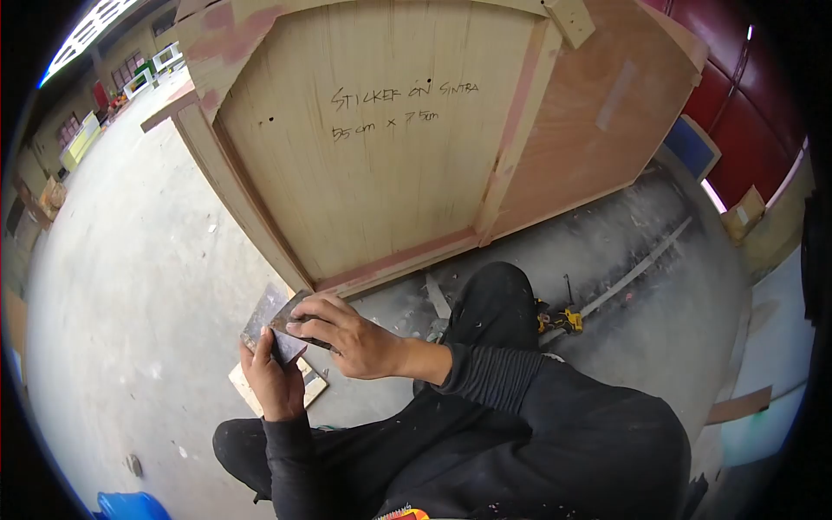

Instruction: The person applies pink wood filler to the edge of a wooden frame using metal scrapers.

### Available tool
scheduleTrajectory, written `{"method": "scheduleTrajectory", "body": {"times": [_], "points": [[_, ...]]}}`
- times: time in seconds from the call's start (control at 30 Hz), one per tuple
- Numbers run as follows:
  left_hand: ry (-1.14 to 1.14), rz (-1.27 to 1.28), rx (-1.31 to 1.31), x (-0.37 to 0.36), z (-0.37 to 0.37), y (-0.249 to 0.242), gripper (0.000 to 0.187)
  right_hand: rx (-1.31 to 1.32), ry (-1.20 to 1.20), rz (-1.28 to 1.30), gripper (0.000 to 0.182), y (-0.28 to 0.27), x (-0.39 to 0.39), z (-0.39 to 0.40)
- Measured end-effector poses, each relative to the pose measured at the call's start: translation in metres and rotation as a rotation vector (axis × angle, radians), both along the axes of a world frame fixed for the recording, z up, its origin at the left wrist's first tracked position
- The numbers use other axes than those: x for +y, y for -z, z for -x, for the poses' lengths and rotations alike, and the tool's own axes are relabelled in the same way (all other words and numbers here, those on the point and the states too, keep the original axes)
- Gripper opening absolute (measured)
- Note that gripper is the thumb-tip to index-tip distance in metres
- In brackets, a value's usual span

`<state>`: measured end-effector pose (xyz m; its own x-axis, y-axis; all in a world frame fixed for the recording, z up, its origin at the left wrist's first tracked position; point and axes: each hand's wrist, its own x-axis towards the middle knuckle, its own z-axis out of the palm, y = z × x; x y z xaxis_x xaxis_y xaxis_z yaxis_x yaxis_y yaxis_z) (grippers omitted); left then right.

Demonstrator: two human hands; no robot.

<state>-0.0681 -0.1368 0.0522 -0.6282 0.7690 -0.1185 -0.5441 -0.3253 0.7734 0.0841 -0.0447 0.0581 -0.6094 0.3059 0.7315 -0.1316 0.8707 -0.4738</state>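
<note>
My left hand [273, 379] grips the lower edge of a flat grey plate [263, 314] with a smeared surface, its thumb lying on top. In my right hand [357, 340] is a dark flat piece [293, 314], pinched under curled fingers. That piece overlaps the upper right part of the plate. Both hands are close together, just in front of the lower corner of a wooden cabinet [373, 191]. Pink filler patches run along the cabinet's frame, and handwriting marks its panel. Below the plate, a pale board [315, 384] rests on the floor.
My crossed legs [468, 433] fill the near floor. Right of my knee lie a yellow-and-black power tool [568, 321] and a long flat strip [637, 267]. A blue object [130, 505] sits at the lower left. A brown strip [739, 406] is at the right.
</note>
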Motion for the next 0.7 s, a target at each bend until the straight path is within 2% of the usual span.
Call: {"method": "scheduleTrajectory", "body": {"times": [0.13,0.2,0.23,0.27,0.3,0.33,0.37,0.4,0.43,0.47,0.57,0.6,0.63,0.67,0.7], "points": [[-0.02,-0.112,0.152,-0.005,-0.005,-0.02,0.028,-0.023,0.045,0.1,0.046,0.023,0.01,-0.011],[-0.117,-0.2,0.298,-0.004,-0.007,-0.035,0.028,-0.224,0.073,0.034,0.045,0.04,0.015,-0.023],[-0.189,-0.148,0.376,-0.003,-0.006,-0.034,0.03,-0.075,0.124,0.014,0.048,0.037,0.022,-0.027],[-0.275,-0.047,0.517,-0.006,0.004,-0.015,0.033,-0.036,0.172,0.061,0.057,-0.003,0.025,-0.035],[-0.325,-0.031,0.525,-0.005,-0.001,-0.017,0.034,-0.054,0.184,0.035,0.058,-0.021,0.026,-0.037],[-0.373,-0.028,0.608,0.0,-0.002,-0.013,0.033,-0.044,0.163,0.007,0.054,-0.025,0.03,-0.035],[-0.326,-0.052,0.614,0.001,-0.002,-0.011,0.032,-0.046,0.127,0.029,0.054,-0.032,0.027,-0.031],[-0.34,-0.02,0.695,0.002,-0.006,-0.015,0.029,-0.071,0.165,-0.067,0.052,-0.041,0.023,-0.029],[-0.32,-0.036,0.681,0.003,-0.011,-0.016,0.026,-0.094,0.211,-0.171,0.05,-0.044,0.02,-0.026],[-0.327,-0.063,0.687,0.004,-0.018,-0.018,0.026,-0.141,0.224,-0.254,0.055,-0.038,0.016,-0.021],[-0.336,-0.029,0.685,0.003,-0.015,-0.021,0.025,-0.269,0.163,-0.332,0.049,-0.038,0.013,-0.025],[-0.282,0.0,0.573,0.004,-0.011,-0.02,0.025,-0.27,0.145,-0.333,0.049,-0.037,0.014,-0.022],[-0.219,0.032,0.463,0.003,-0.008,-0.02,0.025,-0.184,0.107,-0.21,0.05,-0.035,0.012,-0.019],[-0.152,-0.087,0.275,0.005,-0.009,-0.017,0.024,-0.093,0.074,-0.091,0.051,-0.032,0.01,-0.015],[-0.156,-0.09,0.279,0.005,-0.011,-0.018,0.024,-0.002,0.043,0.022,0.052,-0.03,0.009,-0.011]]}}
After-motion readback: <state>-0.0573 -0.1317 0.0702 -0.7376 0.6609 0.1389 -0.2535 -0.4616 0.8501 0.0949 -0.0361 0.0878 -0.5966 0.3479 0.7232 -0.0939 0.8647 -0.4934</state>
